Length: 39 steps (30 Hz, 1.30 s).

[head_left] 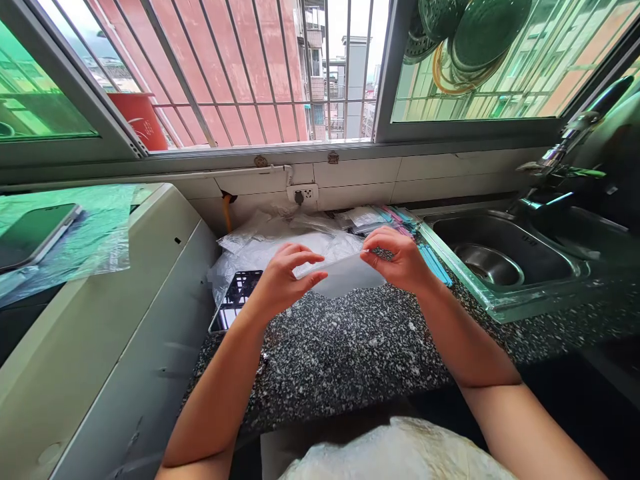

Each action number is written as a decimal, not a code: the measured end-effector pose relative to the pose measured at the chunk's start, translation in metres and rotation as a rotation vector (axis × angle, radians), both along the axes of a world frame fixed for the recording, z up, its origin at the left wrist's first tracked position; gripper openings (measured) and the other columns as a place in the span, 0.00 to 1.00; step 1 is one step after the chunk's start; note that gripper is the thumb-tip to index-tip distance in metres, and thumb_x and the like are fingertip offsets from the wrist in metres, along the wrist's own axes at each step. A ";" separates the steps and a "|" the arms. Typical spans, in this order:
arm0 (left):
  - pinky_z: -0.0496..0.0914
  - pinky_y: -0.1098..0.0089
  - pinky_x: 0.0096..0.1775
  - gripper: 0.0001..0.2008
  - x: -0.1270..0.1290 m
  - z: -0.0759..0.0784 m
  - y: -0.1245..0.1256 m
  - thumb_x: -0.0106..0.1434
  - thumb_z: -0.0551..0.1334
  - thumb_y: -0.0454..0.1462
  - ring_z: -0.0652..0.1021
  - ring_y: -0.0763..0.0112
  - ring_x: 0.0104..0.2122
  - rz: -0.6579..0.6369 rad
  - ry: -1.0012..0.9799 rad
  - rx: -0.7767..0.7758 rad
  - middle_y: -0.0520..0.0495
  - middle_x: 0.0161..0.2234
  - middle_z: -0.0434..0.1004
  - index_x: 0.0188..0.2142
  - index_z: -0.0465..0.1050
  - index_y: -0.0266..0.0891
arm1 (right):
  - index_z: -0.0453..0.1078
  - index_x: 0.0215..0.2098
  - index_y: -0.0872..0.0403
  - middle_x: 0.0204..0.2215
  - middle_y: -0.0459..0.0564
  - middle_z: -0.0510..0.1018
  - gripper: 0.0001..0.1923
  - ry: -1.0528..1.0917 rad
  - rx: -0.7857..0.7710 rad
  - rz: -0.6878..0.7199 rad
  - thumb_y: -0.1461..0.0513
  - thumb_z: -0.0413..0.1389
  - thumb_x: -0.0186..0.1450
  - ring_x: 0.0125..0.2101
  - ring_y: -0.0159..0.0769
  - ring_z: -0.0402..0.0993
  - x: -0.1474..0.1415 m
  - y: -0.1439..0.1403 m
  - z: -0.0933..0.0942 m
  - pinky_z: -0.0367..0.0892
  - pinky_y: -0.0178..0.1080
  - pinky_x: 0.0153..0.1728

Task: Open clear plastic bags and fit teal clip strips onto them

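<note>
Two hands are holding one thin, clear plastic strip (330, 265) above the speckled counter (360, 347), just to the left of the sink (505, 257). The left hand (280, 283) is gripping the left end of the strip: its fingers are curling over the top and the thumb is pressing from below, so the hand is nearly closed around it. The right hand (400, 257) is pinching the right end between the thumb and the first fingers, and the other fingers are bending loosely inward. The strip is lying almost level between both hands, and it is rising a little toward the right hand.

Behind the hands, further from the person and still left of the sink, a heap of clear plastic bags (280, 233) is resting on the counter against the tiled wall. A black grid tray (237, 297) is lying just under the left wrist, partly covered by the bags. Between the bags and the sink, a bundle of thin coloured sticks (430, 257) is lying along the glass edge of the sink. Well to the left of the sink, a phone (35, 233) is lying on a white appliance (100, 347), on a green plastic sheet.
</note>
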State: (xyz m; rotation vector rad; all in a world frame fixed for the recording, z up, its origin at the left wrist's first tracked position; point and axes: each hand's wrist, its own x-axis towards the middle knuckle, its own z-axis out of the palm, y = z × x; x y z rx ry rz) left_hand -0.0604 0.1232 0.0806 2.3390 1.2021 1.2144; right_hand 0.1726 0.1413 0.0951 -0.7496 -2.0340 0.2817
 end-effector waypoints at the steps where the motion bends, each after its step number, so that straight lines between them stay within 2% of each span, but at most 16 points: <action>1: 0.67 0.64 0.41 0.09 0.004 -0.001 -0.001 0.54 0.66 0.42 0.72 0.65 0.37 -0.020 0.004 0.006 0.47 0.32 0.76 0.35 0.76 0.42 | 0.67 0.26 0.52 0.25 0.47 0.74 0.07 -0.023 -0.002 0.021 0.61 0.55 0.61 0.30 0.34 0.68 -0.003 -0.001 -0.001 0.64 0.41 0.35; 4: 0.67 0.65 0.39 0.04 0.013 -0.005 -0.003 0.56 0.64 0.39 0.72 0.67 0.34 -0.080 0.011 0.002 0.48 0.29 0.75 0.30 0.76 0.40 | 0.67 0.26 0.52 0.26 0.46 0.74 0.07 -0.057 -0.026 0.066 0.61 0.55 0.62 0.31 0.34 0.68 -0.010 -0.004 -0.004 0.64 0.40 0.36; 7: 0.66 0.67 0.36 0.07 0.015 -0.004 -0.004 0.59 0.61 0.36 0.72 0.69 0.31 -0.111 -0.017 -0.037 0.49 0.26 0.74 0.25 0.73 0.40 | 0.67 0.29 0.52 0.30 0.47 0.74 0.06 -0.058 -0.084 0.110 0.58 0.57 0.60 0.34 0.35 0.68 -0.012 -0.004 -0.005 0.64 0.41 0.39; 10: 0.66 0.68 0.35 0.07 0.009 0.000 -0.004 0.59 0.61 0.37 0.71 0.70 0.30 -0.093 -0.088 -0.074 0.49 0.26 0.73 0.26 0.73 0.39 | 0.67 0.31 0.53 0.35 0.49 0.74 0.11 -0.123 -0.147 0.156 0.55 0.61 0.56 0.38 0.36 0.68 -0.011 0.001 -0.008 0.64 0.41 0.41; 15: 0.65 0.68 0.34 0.08 -0.005 0.006 -0.003 0.58 0.61 0.39 0.71 0.70 0.29 -0.056 -0.177 -0.083 0.48 0.26 0.72 0.25 0.72 0.38 | 0.67 0.26 0.53 0.31 0.47 0.73 0.07 -0.214 -0.182 0.208 0.60 0.58 0.59 0.35 0.34 0.66 -0.011 0.008 -0.014 0.62 0.40 0.39; 21: 0.65 0.69 0.34 0.11 -0.011 0.005 0.000 0.58 0.61 0.43 0.71 0.70 0.30 -0.017 -0.237 -0.115 0.48 0.28 0.71 0.26 0.72 0.38 | 0.68 0.25 0.52 0.27 0.45 0.74 0.07 -0.172 -0.225 0.212 0.61 0.55 0.60 0.34 0.33 0.66 -0.009 0.011 -0.016 0.62 0.39 0.39; 25: 0.65 0.70 0.33 0.12 -0.013 0.006 0.000 0.57 0.63 0.45 0.70 0.70 0.30 0.000 -0.360 -0.129 0.48 0.27 0.70 0.25 0.72 0.38 | 0.69 0.28 0.52 0.31 0.45 0.73 0.10 -0.077 -0.294 0.257 0.54 0.58 0.58 0.36 0.33 0.68 -0.010 0.015 -0.019 0.63 0.38 0.40; 29: 0.65 0.71 0.31 0.13 -0.016 0.008 -0.001 0.55 0.64 0.45 0.69 0.72 0.28 0.020 -0.454 -0.123 0.50 0.25 0.69 0.24 0.71 0.38 | 0.69 0.26 0.53 0.29 0.46 0.72 0.14 0.007 -0.335 0.238 0.50 0.57 0.58 0.34 0.32 0.68 -0.015 0.018 -0.025 0.64 0.38 0.38; 36: 0.64 0.71 0.31 0.12 -0.019 0.008 0.001 0.55 0.65 0.44 0.69 0.74 0.27 0.010 -0.478 -0.118 0.51 0.25 0.68 0.24 0.71 0.38 | 0.68 0.24 0.54 0.24 0.43 0.69 0.14 0.042 -0.274 0.207 0.53 0.56 0.60 0.28 0.29 0.64 -0.018 0.019 -0.029 0.62 0.38 0.35; 39: 0.64 0.72 0.31 0.12 -0.018 0.009 0.000 0.55 0.64 0.44 0.69 0.74 0.27 0.015 -0.467 -0.130 0.51 0.25 0.69 0.24 0.71 0.38 | 0.68 0.26 0.54 0.25 0.44 0.70 0.15 0.049 -0.325 0.202 0.51 0.56 0.59 0.29 0.30 0.65 -0.018 0.019 -0.029 0.62 0.37 0.34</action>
